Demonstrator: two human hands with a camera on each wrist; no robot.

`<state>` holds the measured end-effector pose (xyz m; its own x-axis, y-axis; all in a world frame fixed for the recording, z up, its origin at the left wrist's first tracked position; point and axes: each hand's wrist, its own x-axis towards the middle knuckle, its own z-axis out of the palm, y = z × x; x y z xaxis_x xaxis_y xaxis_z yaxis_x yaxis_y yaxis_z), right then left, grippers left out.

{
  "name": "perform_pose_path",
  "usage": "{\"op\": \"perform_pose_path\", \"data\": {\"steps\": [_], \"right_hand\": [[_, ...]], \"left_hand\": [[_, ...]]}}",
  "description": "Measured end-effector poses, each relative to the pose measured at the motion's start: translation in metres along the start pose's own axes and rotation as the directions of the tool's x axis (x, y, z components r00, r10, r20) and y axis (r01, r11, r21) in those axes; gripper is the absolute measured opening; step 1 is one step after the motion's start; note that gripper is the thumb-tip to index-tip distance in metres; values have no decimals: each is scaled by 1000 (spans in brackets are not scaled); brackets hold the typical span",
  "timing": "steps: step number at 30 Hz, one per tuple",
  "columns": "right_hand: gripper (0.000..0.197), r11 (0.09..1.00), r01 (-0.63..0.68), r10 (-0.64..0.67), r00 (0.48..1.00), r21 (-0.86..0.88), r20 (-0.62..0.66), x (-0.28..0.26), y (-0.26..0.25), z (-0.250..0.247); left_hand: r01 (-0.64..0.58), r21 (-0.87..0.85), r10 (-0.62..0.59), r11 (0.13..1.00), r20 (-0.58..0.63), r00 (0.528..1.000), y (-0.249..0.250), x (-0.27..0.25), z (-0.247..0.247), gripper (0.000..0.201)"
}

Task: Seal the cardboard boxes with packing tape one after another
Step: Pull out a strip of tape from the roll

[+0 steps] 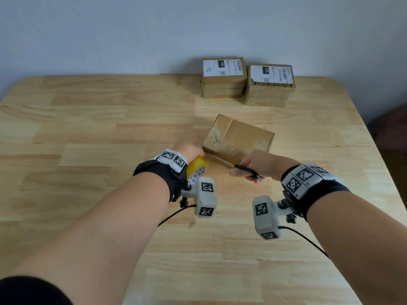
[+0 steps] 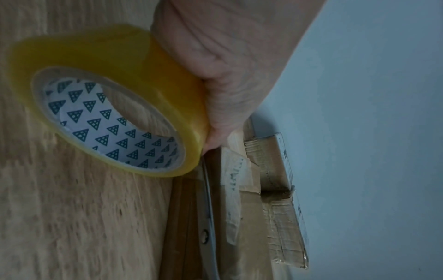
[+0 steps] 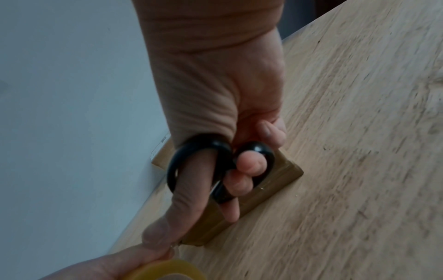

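Now the left hand [image 1: 189, 150] grips the tape [image 1: 197, 169] taut beside the box [image 1: 239, 139] while the right hand [image 1: 257, 165] grips scissors [image 1: 233, 165] to cut it.

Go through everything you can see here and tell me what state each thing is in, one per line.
Tape roll: held in the left hand, beside the near box.
Scissors: gripped by the right hand, blades along the near box's front edge.
Near box: flaps shut, lying flat on the table.
Two far boxes: shut, labelled, side by side near the wall.
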<state>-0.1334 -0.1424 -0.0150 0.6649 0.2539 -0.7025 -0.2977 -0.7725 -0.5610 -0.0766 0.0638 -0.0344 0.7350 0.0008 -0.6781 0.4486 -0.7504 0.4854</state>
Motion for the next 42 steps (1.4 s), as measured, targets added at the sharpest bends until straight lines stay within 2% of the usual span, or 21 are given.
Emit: {"op": "perform_pose_path", "data": {"steps": [3, 6, 10, 15, 22, 29, 32, 34, 38, 42], "right_hand": [[50, 1000, 2, -2, 1000, -7, 12, 0, 1, 2], [62, 999, -21, 22, 998, -27, 53, 0, -1, 5], [49, 1000, 13, -13, 1000, 20, 15, 2, -1, 6], [44, 999, 36, -36, 999, -9, -25, 3, 2, 5], [47, 1000, 10, -10, 1000, 1, -13, 6, -6, 6], [53, 997, 43, -45, 998, -56, -34, 10, -3, 7], [52, 999, 34, -35, 999, -32, -35, 11, -1, 8], [59, 1000, 23, -23, 999, -16, -23, 12, -2, 8], [55, 999, 31, -31, 1000, 9, 4, 12, -7, 9], [61, 999, 49, -49, 999, 7, -13, 16, -7, 11]], "left_hand": [[26, 11, -26, 1000, 9, 1000, -1, -1, 0, 33], [21, 57, -22, 998, 20, 1000, 0, -4, 0, 32], [15, 104, -19, 995, 35, 999, 1, -7, -1, 35], [32, 115, -36, 993, 31, 999, 0, -7, -2, 37], [51, -10, -51, 999, 11, 999, -4, -6, 0, 38], [23, -35, -24, 999, -10, 1000, -5, -9, -2, 34], [32, -128, -33, 991, -11, 999, -8, -9, -2, 33], [28, -171, -32, 985, -17, 999, -11, -8, -2, 33], [0, -203, -10, 979, -49, 999, -12, -7, -3, 32], [-18, -205, 4, 979, -67, 998, -13, -6, -5, 33]]}}
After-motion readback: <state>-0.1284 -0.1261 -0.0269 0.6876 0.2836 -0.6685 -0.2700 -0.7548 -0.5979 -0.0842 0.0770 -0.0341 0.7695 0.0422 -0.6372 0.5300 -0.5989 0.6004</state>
